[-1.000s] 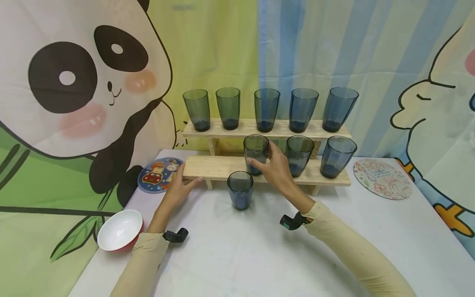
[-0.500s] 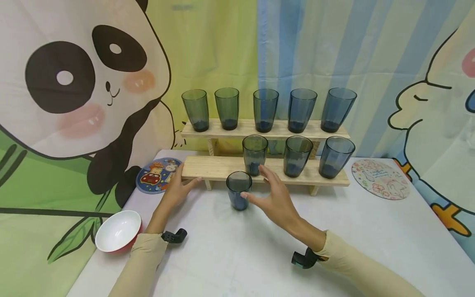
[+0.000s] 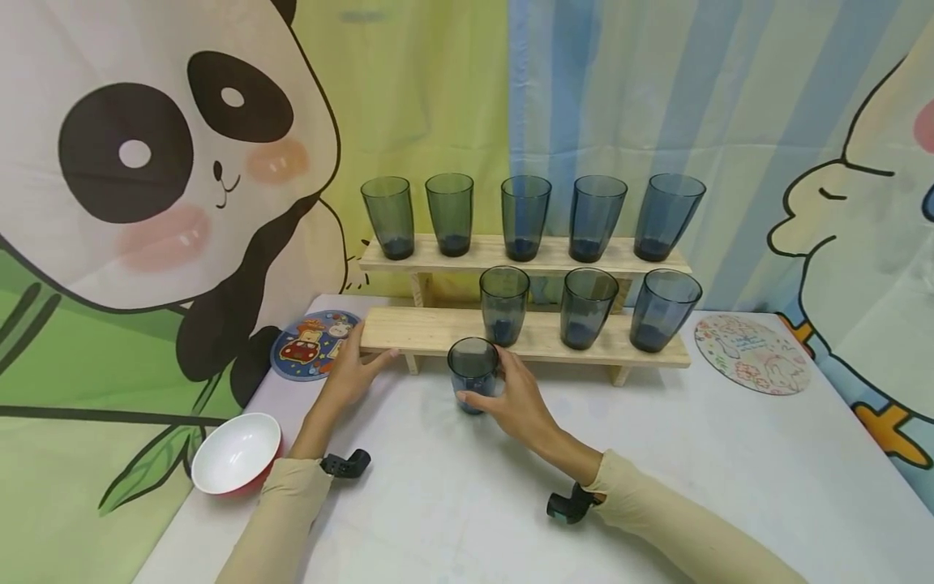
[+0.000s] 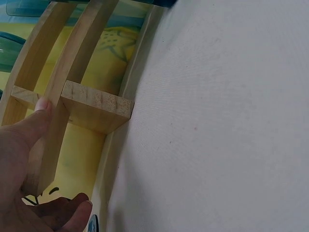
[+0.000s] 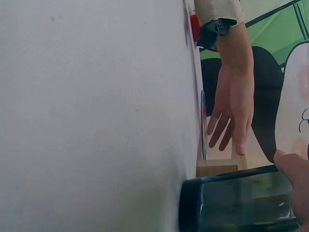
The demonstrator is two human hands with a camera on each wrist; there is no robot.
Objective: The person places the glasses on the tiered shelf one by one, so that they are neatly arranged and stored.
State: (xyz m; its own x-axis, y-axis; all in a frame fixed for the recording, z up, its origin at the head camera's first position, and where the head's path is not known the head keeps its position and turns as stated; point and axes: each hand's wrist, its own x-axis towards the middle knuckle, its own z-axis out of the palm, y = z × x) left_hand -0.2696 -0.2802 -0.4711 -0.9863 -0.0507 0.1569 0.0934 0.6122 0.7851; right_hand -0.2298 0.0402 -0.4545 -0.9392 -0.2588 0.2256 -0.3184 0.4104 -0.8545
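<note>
My right hand (image 3: 520, 405) holds a blue-grey tumbler (image 3: 470, 375) standing upright on the white tablecloth, thumb on its near side and fingers around its right side. In the right wrist view the tumbler (image 5: 241, 203) appears sideways, with my thumb (image 5: 293, 166) at its rim. My left hand (image 3: 350, 377) grips the left front corner of the lower wooden shelf (image 3: 409, 328). Its thumb (image 4: 41, 108) lies along the front edge, and the other fingers are at the end. Three tumblers stand on this board, including one tumbler (image 3: 503, 308) just behind the held one.
Several matching tumblers (image 3: 525, 219) line the upper shelf (image 3: 474, 264). A white bowl with a red outside (image 3: 237, 454) sits at the left. Round mats, one blue (image 3: 302, 345) and one pale (image 3: 751, 353), lie at either end of the shelves. A printed curtain (image 3: 423, 81) hangs behind.
My right hand has let go of the leftmost tumbler on the lower shelf, moved down toward me, and taken hold of the one on the table. The left hand has stayed put.
</note>
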